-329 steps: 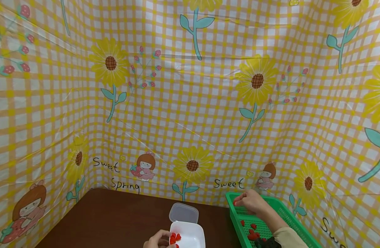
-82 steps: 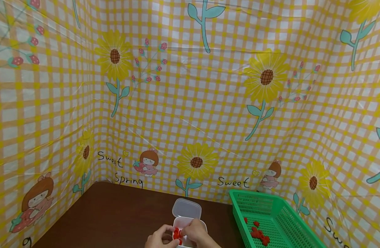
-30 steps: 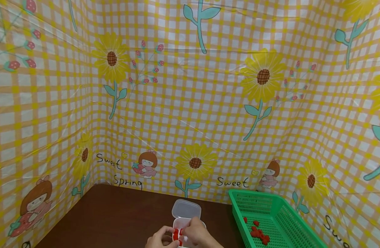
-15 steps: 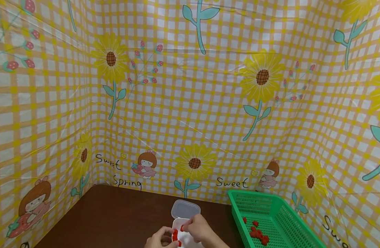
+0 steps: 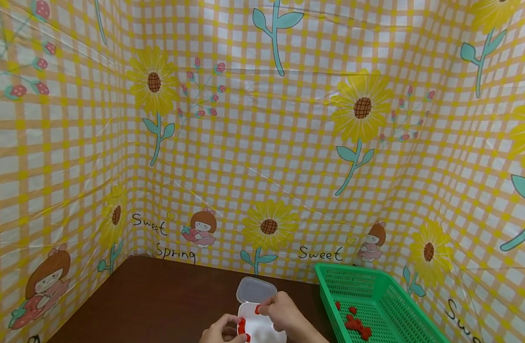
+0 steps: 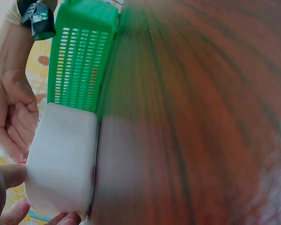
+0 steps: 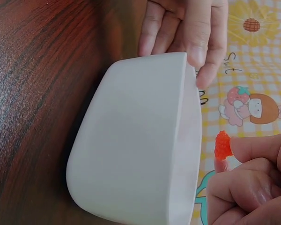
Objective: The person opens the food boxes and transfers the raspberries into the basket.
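Observation:
A small red raspberry [image 7: 222,146] with a bumpy surface is pinched between thumb and fingertip of my right hand [image 5: 286,312]. In the head view it sits over the far side of a white plastic box [image 5: 262,328]. My left hand [image 5: 219,329] grips that box at its left end; the left wrist view shows its fingers [image 6: 14,176] around the edge and underneath. Inside, several red berries [image 5: 242,326] line the left wall, partly covered by the left fingers. The right wrist view has the box [image 7: 126,136] from outside, so its contents are hidden there.
Just behind the box lies a translucent lid [image 5: 257,289] on the dark brown table [image 5: 168,295]. To the right stands a green perforated basket [image 5: 376,286] with several red berries [image 5: 358,325] in it. Checked cloth [image 5: 262,157] walls in the table's back and sides.
My right hand went from the basket to inside the box, then rose toward its far right side, carrying the raspberry away from the others. The left hand keeps its hold on the box.

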`<state>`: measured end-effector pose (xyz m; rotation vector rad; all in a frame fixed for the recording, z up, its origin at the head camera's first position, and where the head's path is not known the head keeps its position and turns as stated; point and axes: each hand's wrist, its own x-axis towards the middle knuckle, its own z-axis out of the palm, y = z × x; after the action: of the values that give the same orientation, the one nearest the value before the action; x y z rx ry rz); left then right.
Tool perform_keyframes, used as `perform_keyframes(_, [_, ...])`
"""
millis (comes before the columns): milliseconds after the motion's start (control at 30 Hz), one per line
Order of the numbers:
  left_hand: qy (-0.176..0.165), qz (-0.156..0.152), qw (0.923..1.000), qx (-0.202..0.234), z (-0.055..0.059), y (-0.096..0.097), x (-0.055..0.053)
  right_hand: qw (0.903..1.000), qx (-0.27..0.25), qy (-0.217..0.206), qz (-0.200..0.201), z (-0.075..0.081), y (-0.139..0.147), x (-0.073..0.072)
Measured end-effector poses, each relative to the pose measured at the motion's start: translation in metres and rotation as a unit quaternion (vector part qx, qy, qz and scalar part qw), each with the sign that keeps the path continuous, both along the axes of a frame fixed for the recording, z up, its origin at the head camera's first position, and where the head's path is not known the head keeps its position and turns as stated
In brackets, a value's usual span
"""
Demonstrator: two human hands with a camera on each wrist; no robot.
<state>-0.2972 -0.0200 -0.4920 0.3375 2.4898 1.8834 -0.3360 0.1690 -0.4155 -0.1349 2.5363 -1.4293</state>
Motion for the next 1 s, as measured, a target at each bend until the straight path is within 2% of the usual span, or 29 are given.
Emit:
perform_keyframes(767, [-0.012, 0.005, 0.9999, 0.0, 0.005, 0.001, 0.002, 0.9996, -0.02, 0.018, 0.004, 0.027, 0.012, 0.009])
perform_keyframes(1000, [-0.007, 0.004, 1.0, 0.003, 0.001, 0.001, 0.0, 0.9997, -0.019, 0.013, -0.002, 0.028, 0.014, 0.007])
